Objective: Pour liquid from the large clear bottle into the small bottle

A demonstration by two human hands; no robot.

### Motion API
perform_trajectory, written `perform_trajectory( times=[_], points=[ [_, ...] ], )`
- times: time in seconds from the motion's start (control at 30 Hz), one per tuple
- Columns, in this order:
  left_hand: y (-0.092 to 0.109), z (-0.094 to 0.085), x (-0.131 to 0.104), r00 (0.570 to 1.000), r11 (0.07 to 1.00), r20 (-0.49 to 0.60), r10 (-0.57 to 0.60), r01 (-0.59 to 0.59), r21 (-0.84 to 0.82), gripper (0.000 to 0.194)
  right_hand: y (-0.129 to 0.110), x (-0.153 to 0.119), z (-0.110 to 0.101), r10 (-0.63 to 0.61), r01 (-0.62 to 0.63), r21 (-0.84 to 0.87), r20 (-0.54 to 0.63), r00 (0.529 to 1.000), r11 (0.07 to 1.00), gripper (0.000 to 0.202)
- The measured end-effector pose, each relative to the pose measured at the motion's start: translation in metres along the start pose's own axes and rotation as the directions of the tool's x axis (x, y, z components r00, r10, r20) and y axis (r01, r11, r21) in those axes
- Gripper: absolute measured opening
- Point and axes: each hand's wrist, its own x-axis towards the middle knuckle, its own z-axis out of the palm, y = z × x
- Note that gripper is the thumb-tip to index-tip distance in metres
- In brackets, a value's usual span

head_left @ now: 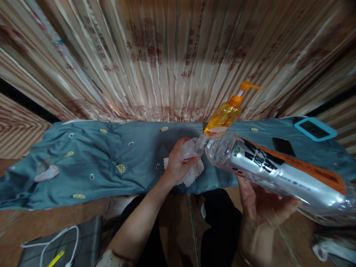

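Observation:
My left hand (178, 163) is wrapped round a small clear cup (191, 149) above a white scalloped napkin (191, 176). From the right, my right hand (267, 202) grips a large clear bottle (275, 172) with a silver and orange label from beneath. The bottle is tilted nearly level, its neck at the cup's rim. Whether liquid is passing between them is too small to tell. Behind the bottle's neck stands a pump bottle (224, 116) of yellow-orange liquid with an orange pump top.
A blue-green patterned cloth (144, 148) covers the narrow table. At its right lie a black phone-like object (283, 146) and a blue-framed digital display (315, 128). A crumpled clear and whitish item (47, 173) lies far left. A pleated curtain (172, 66) hangs behind. Lower left, a white cable (76, 241) rests on a dark surface.

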Motion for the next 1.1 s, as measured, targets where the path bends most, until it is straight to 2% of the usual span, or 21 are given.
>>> perform_trajectory(
  times=[0.5,0.7,0.93,1.1],
  points=[
    [0.0008,0.0001,0.0002,1.0,1.0,-0.016,0.011,-0.011,0.01,0.052,0.0017,0.0017,-0.0051,0.008,-0.008,-0.028,0.002,1.0,1.0,0.074],
    [0.0023,-0.0006,0.0006,1.0,1.0,-0.006,0.004,-0.004,0.004,0.05,0.0017,0.0025,-0.0064,-0.001,0.003,-0.04,0.053,0.999,0.999,0.086],
    [0.0015,-0.0004,0.0005,1.0,1.0,-0.004,0.007,-0.007,0.001,0.049,-0.0041,-0.0001,-0.0004,0.039,-0.037,-0.026,0.062,0.997,0.999,0.082],
    [0.0002,0.0008,0.0003,1.0,1.0,-0.013,0.019,-0.019,-0.001,0.051,-0.0059,-0.0008,0.003,0.028,-0.026,-0.036,0.065,0.997,0.999,0.088]
  ],
)
